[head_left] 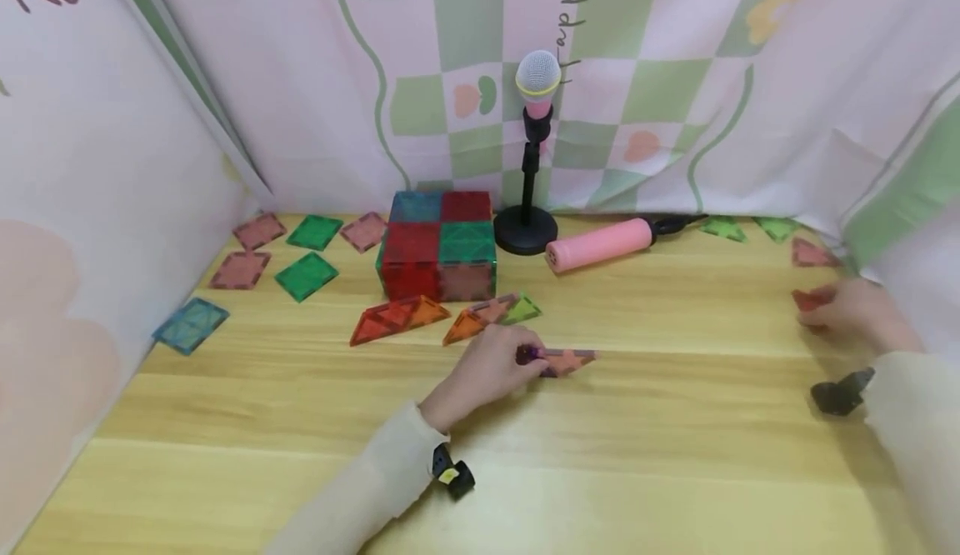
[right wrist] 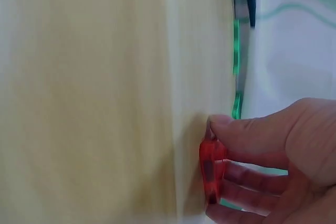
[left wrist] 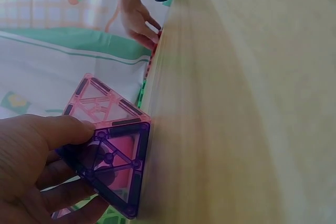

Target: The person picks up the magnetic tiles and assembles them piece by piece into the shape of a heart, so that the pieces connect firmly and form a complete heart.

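Observation:
My left hand (head_left: 491,370) pinches a purple triangular magnetic tile (left wrist: 137,174) between thumb and fingers, at the middle of the table. A pink triangular tile (left wrist: 97,106) lies edge to edge with it, and both stand upright on the wood. At the far right, my right hand (head_left: 862,313) grips a red tile (right wrist: 210,166) close to the tabletop; the head view blurs it slightly. Beyond the left hand stands a block of square tiles (head_left: 438,247) in red, green, blue and pink. Before it are a red-and-orange triangle row (head_left: 397,319) and an orange, pink and green row (head_left: 492,312).
Loose square tiles, among them a green one (head_left: 306,277) and a blue one (head_left: 191,325), lie at left. A microphone on a stand (head_left: 527,226) and a pink cylinder (head_left: 600,244) stand behind. Green triangles (head_left: 723,227) and a pink tile (head_left: 812,252) lie back right.

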A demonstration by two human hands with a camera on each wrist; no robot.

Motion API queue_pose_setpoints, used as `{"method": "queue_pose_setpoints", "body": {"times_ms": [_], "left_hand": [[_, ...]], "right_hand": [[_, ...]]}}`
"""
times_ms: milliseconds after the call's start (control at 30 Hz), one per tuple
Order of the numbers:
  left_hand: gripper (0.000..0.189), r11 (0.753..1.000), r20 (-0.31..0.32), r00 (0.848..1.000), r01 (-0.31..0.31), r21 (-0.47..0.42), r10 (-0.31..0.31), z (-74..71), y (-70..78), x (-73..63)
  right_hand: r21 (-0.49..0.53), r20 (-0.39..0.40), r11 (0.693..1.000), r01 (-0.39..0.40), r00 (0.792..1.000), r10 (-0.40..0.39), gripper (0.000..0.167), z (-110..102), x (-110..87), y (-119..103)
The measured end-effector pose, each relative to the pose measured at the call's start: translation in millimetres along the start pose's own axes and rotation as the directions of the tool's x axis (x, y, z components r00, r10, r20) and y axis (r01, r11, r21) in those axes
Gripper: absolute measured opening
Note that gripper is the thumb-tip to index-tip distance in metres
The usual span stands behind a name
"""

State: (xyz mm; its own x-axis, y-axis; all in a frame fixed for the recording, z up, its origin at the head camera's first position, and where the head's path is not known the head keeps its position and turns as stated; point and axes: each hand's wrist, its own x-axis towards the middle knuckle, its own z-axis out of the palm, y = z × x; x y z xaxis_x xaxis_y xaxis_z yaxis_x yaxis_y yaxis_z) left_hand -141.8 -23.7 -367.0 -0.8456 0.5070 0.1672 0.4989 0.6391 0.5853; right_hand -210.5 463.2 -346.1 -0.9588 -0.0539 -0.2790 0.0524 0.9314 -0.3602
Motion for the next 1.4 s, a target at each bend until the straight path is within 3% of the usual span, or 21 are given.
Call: {"method": "queue_pose_setpoints", "body": {"times_ms": [100,300,400,567,733,800,967,1167,1400], "left_hand": [[0.011,1.0,0.003,1.0,0.011,0.0,-0.011,-1.0,-1.1,1.8],[0.011,1.0,0.016,1.0,0.017,0.021,-0.018,-0.7,-0.4,5.1],[0.012,0.999,0.027,1.0,0.015,0.032,-0.016,0.9,0.7,5.4],[0.012,0.999,0.03,0.999,0.013,0.035,-0.014,2.6,2.1,3.9],[0.012,1.0,0.013,1.0,0.011,0.027,-0.011,2.6,2.1,2.1],[0.011,1.0,0.006,1.0,0.013,0.019,-0.014,2.8,1.7,1.4],[0.011,1.0,-0.002,1.0,0.022,0.019,-0.021,3.1,-0.1,0.0],[0.012,0.999,-0.009,1.0,0.011,0.042,-0.011,-0.9,-0.9,-0.4],[0.011,0.999,-0.008,1.0,0.018,0.045,-0.018,-1.8,-2.1,0.8]], "right_hand": [[-0.015,-0.021,0.999,0.041,0.999,-0.041,0.06,5,0.7,-19],[0.101,0.016,0.993,0.065,0.998,-0.067,0.042,25,-4.5,-61],[0.07,-0.017,0.99,0.12,0.993,-0.119,0.034,35,-9.8,-79],[0.002,-0.066,0.975,0.224,0.973,-0.223,0.03,46,-20.1,-116],[0.099,-0.116,0.949,0.299,0.951,-0.287,0.022,58,-35.5,-155],[0.145,-0.161,0.927,0.345,0.933,-0.322,0.018,64,-41.7,-168],[0.2,-0.21,0.88,0.431,0.896,-0.391,0.01,77,-52.3,-191],[0.277,-0.184,0.836,0.474,0.88,-0.438,0.009,97,-55.7,-215],[0.272,-0.167,0.829,0.488,0.872,-0.459,0.011,113,-54.9,-231]]}}
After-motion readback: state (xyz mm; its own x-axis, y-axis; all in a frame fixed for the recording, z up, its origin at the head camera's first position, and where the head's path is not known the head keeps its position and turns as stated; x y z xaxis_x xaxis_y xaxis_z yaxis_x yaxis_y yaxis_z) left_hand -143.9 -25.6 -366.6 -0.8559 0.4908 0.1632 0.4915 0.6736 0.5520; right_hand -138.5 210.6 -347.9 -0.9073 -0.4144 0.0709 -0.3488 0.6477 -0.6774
